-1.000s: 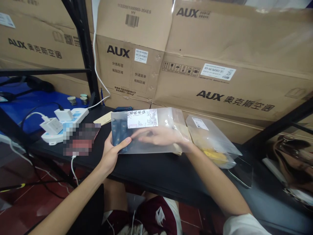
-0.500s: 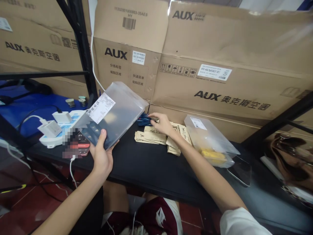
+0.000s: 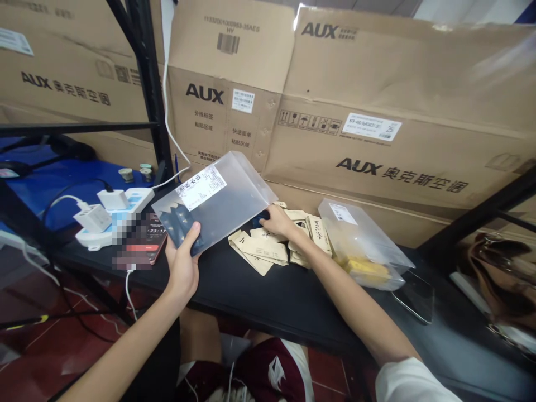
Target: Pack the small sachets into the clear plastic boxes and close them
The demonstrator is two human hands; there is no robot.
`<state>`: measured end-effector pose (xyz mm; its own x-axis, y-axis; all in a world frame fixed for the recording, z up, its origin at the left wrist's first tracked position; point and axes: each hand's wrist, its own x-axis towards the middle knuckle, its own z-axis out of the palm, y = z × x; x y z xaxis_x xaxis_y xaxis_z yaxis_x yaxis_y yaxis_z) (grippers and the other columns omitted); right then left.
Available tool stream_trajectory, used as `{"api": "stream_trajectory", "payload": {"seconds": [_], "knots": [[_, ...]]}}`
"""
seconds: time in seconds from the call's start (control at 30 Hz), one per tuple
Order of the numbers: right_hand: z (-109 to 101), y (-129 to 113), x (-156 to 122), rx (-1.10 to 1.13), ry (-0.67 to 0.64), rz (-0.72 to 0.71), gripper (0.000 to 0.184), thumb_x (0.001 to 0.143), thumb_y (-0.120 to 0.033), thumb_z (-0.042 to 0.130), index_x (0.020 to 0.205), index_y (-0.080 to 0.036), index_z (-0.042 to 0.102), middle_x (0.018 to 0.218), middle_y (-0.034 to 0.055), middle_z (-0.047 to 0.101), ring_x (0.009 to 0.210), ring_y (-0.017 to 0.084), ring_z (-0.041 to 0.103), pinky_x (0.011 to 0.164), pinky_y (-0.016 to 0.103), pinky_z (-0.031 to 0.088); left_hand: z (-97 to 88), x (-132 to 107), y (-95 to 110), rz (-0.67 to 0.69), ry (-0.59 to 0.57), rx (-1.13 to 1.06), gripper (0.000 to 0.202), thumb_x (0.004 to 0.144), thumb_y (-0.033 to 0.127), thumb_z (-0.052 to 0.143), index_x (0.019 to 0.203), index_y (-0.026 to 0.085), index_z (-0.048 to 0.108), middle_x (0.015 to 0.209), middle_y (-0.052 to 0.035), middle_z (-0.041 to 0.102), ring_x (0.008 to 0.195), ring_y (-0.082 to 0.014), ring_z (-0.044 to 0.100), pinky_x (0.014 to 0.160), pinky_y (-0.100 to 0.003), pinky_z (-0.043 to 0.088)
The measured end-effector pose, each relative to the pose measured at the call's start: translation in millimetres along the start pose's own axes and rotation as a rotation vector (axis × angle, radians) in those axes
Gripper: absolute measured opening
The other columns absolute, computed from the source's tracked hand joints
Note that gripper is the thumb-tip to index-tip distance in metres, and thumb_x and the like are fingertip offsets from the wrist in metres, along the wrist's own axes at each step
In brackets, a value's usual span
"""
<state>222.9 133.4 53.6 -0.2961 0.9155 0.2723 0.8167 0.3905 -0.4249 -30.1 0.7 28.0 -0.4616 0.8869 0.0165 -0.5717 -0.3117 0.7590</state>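
Left arm [image 3: 129,329] slanted inward, left fingers [image 3: 192,235] clasped; right arm [image 3: 343,290] outstretched, right fingers [image 3: 271,219] pinched together.

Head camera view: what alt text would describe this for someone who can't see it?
A person's left hand holds a frosted bag with dark packets inside, while the right hand is at a dark blue packet by the bag's end. Tan paper packets lie on a black surface beside a second bag with yellow contents; printed cardboard stands behind.
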Motion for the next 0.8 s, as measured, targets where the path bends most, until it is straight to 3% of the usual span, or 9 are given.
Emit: {"api": "stream_trajectory", "payload": {"seconds": [0.17,0.27,0.37,0.47,0.53,0.6,0.7,0.8], "knots": [[-6,-3,-4,0.031,0.020,0.060,0.039,0.079,-0.013,0.077,0.118,-0.016,0.074,0.126,0.0158,0.076,0.120,0.032,0.071,0.110,0.045,0.053,-2.3,1,-2,0.005,-0.031,0.014,0.051,0.079,0.034,0.095,0.126,0.029,0.075,0.140,-0.0067,0.073,0.137,-0.0332,0.066,0.109,-0.051,0.062],[-14,-10,-5,0.097,0.053,0.032,0.036,0.072,-0.013,0.080,0.107,-0.016,0.076,0.109,0.0104,0.080,0.105,0.029,0.074,0.103,0.044,0.058,-2.1,1,-1,-0.006,-0.017,0.001,0.050,0.077,0.034,0.096,0.122,0.027,0.075,0.138,-0.0070,0.073,0.135,-0.0332,0.067,0.107,-0.050,0.063],[-31,-21,-3,0.203,0.117,-0.032,0.022,0.078,-0.024,0.078,0.099,-0.018,0.077,0.099,0.0062,0.080,0.096,0.025,0.074,0.095,0.040,0.061,-1.9,2,-1,0.001,-0.011,0.002,0.051,0.075,0.035,0.097,0.121,0.026,0.074,0.134,-0.0071,0.074,0.134,-0.0333,0.067,0.105,-0.050,0.064],[-56,-33,-3,0.401,0.227,-0.058,0.029,0.088,-0.040,0.071,0.107,-0.019,0.077,0.103,0.0066,0.080,0.085,0.021,0.073,0.071,0.033,0.063,-2.2,3,-2,0.008,-0.014,0.012,0.051,0.075,0.036,0.096,0.120,0.026,0.073,0.133,-0.0079,0.074,0.133,-0.0335,0.068,0.105,-0.050,0.063],[-73,-39,-6,0.596,0.287,-0.092,0.034,0.087,-0.045,0.075,0.110,-0.021,0.079,0.097,0.0046,0.077,0.067,0.016,0.065,0.051,0.028,0.054,-2.3,3,-2,0.013,-0.011,0.011,0.053,0.076,0.036,0.096,0.122,0.027,0.073,0.134,-0.0079,0.074,0.134,-0.0333,0.067,0.106,-0.050,0.063],[-88,-44,-10,0.736,0.306,-0.183,0.036,0.080,-0.043,0.085,0.110,-0.023,0.083,0.100,0.0030,0.073,0.060,0.012,0.056,0.043,0.025,0.045,-2.1,2,-2,0.015,-0.007,0.007,0.056,0.076,0.035,0.096,0.126,0.028,0.073,0.136,-0.0076,0.073,0.135,-0.0332,0.067,0.107,-0.050,0.062],[-105,-49,-17,0.695,0.281,-0.339,0.038,0.073,-0.033,0.092,0.111,-0.030,0.087,0.116,0.0029,0.068,0.076,0.013,0.060,0.056,0.028,0.051,-1.8,2,-1,0.011,-0.015,-0.004,0.062,0.077,0.035,0.096,0.133,0.030,0.071,0.137,-0.0067,0.073,0.137,-0.0330,0.066,0.107,-0.049,0.062],[-113,-50,-20,0.578,0.273,-0.429,0.043,0.072,-0.025,0.091,0.113,-0.035,0.088,0.112,0.0027,0.068,0.099,0.020,0.064,0.085,0.039,0.058,-1.3,2,0,0.004,-0.008,-0.019,0.064,0.077,0.035,0.095,0.136,0.032,0.071,0.138,-0.0058,0.073,0.136,-0.0324,0.066,0.106,-0.049,0.063]]}}
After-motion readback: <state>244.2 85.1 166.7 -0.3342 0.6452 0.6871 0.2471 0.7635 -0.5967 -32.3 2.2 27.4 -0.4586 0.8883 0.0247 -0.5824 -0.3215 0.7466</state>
